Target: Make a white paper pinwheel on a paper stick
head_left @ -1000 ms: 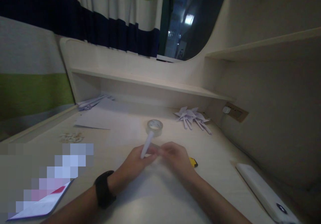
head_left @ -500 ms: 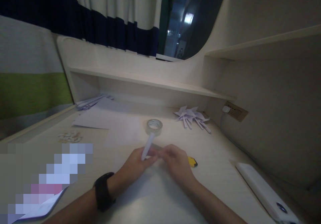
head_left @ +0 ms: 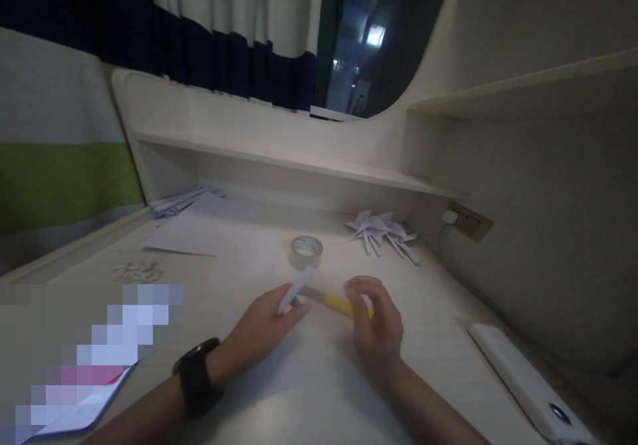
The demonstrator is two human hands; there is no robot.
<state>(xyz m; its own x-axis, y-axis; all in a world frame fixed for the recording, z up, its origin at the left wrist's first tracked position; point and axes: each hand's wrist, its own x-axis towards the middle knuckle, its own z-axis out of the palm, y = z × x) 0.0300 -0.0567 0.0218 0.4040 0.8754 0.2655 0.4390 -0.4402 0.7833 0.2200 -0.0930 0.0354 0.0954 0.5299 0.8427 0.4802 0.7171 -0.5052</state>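
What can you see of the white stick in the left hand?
The white stick is slim, straight and slightly blurred; it looks like rolled paper. It slants away and to the right, with its nearer end at the left hand, which holds it. Its far end appears near the tape roll; contact is unclear.

There are one left hand (head_left: pixel 266 322), one right hand (head_left: pixel 379 329), one rolled paper stick (head_left: pixel 296 289), one yellow utility knife (head_left: pixel 339 304), one roll of clear tape (head_left: pixel 300 258), one black wristwatch (head_left: pixel 200 380) and one white plug (head_left: pixel 449 216). At least two paper pinwheels (head_left: pixel 371 224) overlap, their exact number unclear; the small scattered pieces (head_left: pixel 139 272) are too blurred to count.
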